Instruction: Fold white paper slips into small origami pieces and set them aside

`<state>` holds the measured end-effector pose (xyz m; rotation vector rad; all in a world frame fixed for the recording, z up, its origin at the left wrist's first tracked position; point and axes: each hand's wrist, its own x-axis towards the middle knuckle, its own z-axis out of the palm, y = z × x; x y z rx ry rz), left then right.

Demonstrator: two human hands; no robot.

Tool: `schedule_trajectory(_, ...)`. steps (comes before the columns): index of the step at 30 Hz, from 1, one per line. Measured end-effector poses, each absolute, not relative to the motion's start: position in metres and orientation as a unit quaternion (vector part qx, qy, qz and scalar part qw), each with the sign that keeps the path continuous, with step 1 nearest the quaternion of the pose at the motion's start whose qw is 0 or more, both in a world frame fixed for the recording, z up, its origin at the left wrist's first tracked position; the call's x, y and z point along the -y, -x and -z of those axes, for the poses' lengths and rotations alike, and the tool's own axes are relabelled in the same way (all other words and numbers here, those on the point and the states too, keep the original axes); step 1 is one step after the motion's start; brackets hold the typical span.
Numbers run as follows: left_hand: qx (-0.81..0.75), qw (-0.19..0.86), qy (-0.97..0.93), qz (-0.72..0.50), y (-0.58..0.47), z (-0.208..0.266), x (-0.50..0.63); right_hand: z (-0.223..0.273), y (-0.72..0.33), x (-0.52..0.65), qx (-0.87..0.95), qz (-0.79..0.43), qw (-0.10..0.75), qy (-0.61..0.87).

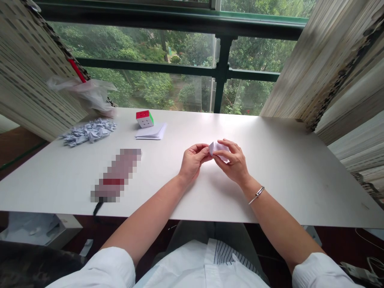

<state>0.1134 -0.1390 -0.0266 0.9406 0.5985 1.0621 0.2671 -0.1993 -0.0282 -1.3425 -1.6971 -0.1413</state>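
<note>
A small piece of folded white paper (221, 147) is held up just above the white table, between my two hands. My left hand (193, 159) pinches its left edge between thumb and fingers. On the other side, my right hand (232, 160) grips the paper with thumb and index finger, its remaining fingers curved over the top. Part of the paper is hidden behind the right fingers, so its full folded shape does not show. A silver bracelet (257, 195) circles my right wrist.
A puzzle cube (145, 119) rests on a stack of white paper sheets (153, 132). Left of it lies a heap of folded paper pieces (90, 131), near a plastic bag (96, 96). A blurred-out object (117, 176) lies at front left. The window (168, 88) borders the table's (285, 168) back edge.
</note>
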Motion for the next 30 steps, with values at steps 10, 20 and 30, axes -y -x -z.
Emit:
schedule_trajectory(10, -0.264, 0.692, -0.439, -0.509, -0.12, 0.032, 0.142, 0.028, -0.261, 0.2, 0.671, 0.047, 0.482, 0.562)
schedule_trajectory(20, -0.275, 0.668, -0.45, -0.525, -0.122, 0.035, 0.143, 0.026, -0.255, 0.201, 0.646, 0.006, 0.475, 0.598)
schedule_trajectory(30, -0.298, 0.604, -0.509, -0.535, -0.121, 0.036, 0.14, 0.025, -0.256, 0.201, 0.627, -0.033, 0.49, 0.604)
